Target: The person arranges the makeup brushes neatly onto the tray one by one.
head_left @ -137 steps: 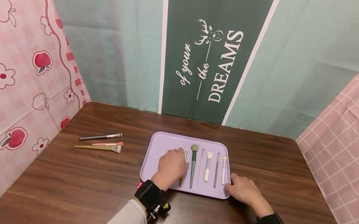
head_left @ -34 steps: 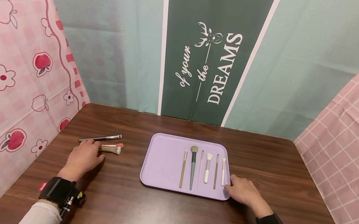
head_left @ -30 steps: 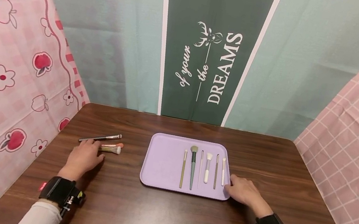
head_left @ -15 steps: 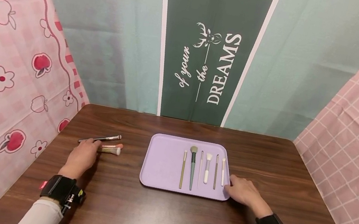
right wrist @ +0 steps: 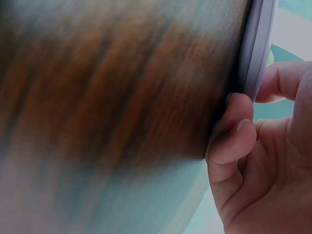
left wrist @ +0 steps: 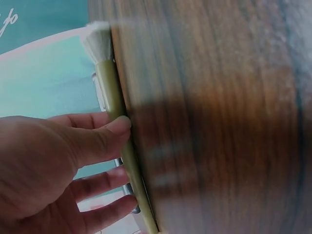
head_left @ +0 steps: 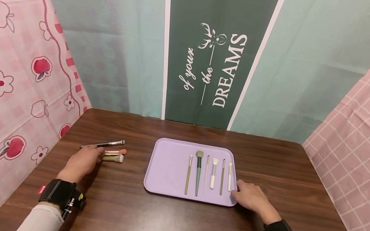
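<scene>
While the left hand [head_left: 81,163] pinches the olive brush [head_left: 112,158] at the left side of the table [head_left: 123,212], its bristles [left wrist: 99,43] point right, toward the lilac tray [head_left: 168,166]; a black brush [head_left: 105,144] and a pink brush [head_left: 121,151] lie just beyond it; the olive brush's long axis runs sideways, crosswise to the six brushes [head_left: 198,175] on the tray, which run front to back; the right hand [head_left: 251,195], well apart from the olive brush, grips the tray's right edge, so the left is nearer.
</scene>
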Tool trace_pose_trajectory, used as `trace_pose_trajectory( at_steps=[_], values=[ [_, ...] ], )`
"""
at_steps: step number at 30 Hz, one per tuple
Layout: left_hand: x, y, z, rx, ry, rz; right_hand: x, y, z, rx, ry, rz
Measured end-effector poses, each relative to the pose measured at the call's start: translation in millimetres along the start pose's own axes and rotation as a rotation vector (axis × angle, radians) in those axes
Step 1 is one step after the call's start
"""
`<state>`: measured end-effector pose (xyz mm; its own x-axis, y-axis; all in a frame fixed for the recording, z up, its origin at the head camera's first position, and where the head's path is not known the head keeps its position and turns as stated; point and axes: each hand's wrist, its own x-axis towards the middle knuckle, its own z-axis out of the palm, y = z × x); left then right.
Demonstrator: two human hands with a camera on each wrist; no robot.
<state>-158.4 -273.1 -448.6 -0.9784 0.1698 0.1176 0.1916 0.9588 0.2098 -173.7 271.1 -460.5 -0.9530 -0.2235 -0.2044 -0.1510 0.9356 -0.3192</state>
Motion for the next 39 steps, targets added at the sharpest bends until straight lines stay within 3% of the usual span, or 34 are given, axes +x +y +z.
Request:
trace_pose_trajectory(
  at_steps=[6,15,39],
  values=[
    [-0.5,-1.5,0.3,-0.016,-0.031,-0.04,0,0,0.5,0.006,-0.011,-0.004],
    [-3.4,1.6,-0.2,0.002,0.063,0.02,2,3,0.4,0.002,-0.016,-0.001],
    [-0.2,19.0,-0.4,0.05,0.076,0.029,2,2,-0.5,0.008,-0.01,-0.013]
  ],
)
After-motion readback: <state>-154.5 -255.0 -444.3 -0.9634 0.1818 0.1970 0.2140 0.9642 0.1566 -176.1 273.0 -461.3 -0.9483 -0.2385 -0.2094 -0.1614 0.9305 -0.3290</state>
